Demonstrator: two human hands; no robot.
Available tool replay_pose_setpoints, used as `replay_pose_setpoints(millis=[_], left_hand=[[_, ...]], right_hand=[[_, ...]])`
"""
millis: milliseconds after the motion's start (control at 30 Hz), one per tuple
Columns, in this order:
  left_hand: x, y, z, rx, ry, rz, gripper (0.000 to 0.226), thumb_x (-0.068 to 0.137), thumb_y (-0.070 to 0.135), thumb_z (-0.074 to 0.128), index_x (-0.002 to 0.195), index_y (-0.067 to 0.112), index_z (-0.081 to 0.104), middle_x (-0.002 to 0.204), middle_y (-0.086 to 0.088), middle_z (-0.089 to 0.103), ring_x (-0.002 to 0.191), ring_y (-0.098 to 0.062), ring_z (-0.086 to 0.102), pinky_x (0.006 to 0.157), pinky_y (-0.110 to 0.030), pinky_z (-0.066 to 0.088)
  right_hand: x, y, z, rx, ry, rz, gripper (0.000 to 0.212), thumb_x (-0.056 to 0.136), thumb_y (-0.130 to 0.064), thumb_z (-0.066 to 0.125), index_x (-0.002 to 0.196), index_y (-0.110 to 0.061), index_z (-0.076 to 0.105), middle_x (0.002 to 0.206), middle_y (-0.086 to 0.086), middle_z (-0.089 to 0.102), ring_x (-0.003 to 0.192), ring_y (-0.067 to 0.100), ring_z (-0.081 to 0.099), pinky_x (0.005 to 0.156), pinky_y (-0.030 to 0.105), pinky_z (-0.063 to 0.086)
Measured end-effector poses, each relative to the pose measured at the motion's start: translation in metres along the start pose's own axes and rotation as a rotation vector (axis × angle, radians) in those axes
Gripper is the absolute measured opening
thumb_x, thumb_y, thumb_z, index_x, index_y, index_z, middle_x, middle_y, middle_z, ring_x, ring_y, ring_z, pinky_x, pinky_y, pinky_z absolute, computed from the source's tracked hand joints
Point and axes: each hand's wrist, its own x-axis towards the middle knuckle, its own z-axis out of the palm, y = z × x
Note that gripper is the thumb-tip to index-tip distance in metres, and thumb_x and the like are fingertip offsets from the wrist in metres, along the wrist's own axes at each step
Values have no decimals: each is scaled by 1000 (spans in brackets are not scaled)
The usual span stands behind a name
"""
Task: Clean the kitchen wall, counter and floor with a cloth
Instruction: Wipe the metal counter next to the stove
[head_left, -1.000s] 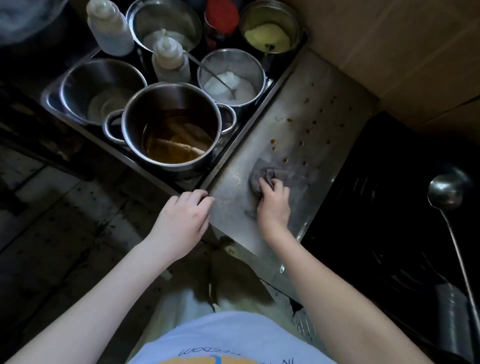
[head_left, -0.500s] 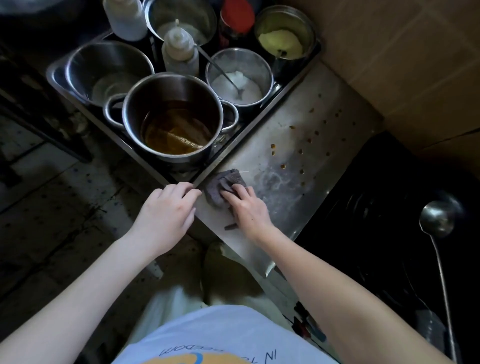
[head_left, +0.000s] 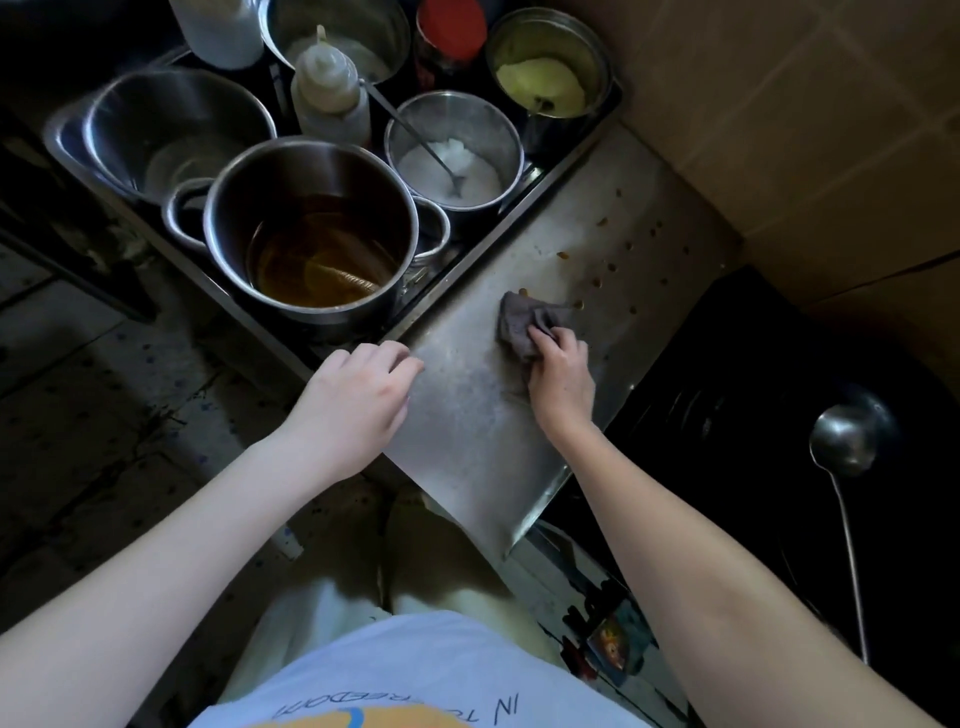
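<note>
A dark grey cloth (head_left: 522, 322) lies bunched on the steel counter (head_left: 467, 431), near its middle. My right hand (head_left: 562, 378) presses down on the cloth's near end, fingers curled over it. Just beyond the cloth the counter carries several brown drops (head_left: 605, 270). My left hand (head_left: 356, 402) rests with its fingers bent over the counter's left front corner and holds nothing. The tiled wall (head_left: 779, 104) rises behind the counter, and the dark stained floor (head_left: 93, 415) lies at the left.
A steel tray (head_left: 62, 140) left of the counter holds a pot of brown liquid (head_left: 317, 244), several steel bowls, a squeeze bottle (head_left: 330, 93) and a red-lidded jar (head_left: 449, 31). A black stove (head_left: 753, 415) with a long ladle (head_left: 844, 441) lies to the right.
My right hand slid the cloth from the counter's left edge back to the middle, towards the brown drops. My left hand stayed on the corner.
</note>
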Motion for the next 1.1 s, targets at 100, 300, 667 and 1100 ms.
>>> replay_pose_setpoints(millis=[100, 300, 667, 1100], left_hand=[[12, 7, 3, -16, 4, 35, 37, 88, 21, 59, 123, 12, 57, 124, -9, 58, 106, -28, 59, 79, -36, 46], [31, 18, 9, -9, 0, 80, 37, 93, 25, 47, 129, 16, 50, 131, -6, 51, 114, -25, 53, 85, -35, 42], [55, 23, 11, -1, 9, 72, 37, 92, 28, 46, 127, 17, 50, 129, -5, 51, 114, -25, 51, 86, -36, 42], [95, 30, 15, 3, 46, 106, 37, 93, 32, 43, 128, 21, 45, 128, -1, 49, 115, -23, 50, 88, -35, 42]], right_hand=[[-8, 28, -7, -16, 24, 111, 44, 92, -10, 44, 133, -23, 51, 133, 3, 46, 116, 26, 41, 77, 37, 47], [-5, 38, -11, 88, 140, 275, 44, 88, -3, 46, 128, -20, 56, 131, 7, 49, 119, 27, 42, 90, 37, 42], [53, -34, 7, 49, -50, -62, 43, 92, -8, 45, 132, -22, 52, 143, 7, 41, 128, 27, 34, 88, 38, 44], [41, 78, -26, 10, 108, 229, 46, 90, -3, 42, 129, -22, 55, 138, 1, 47, 120, 24, 39, 88, 33, 42]])
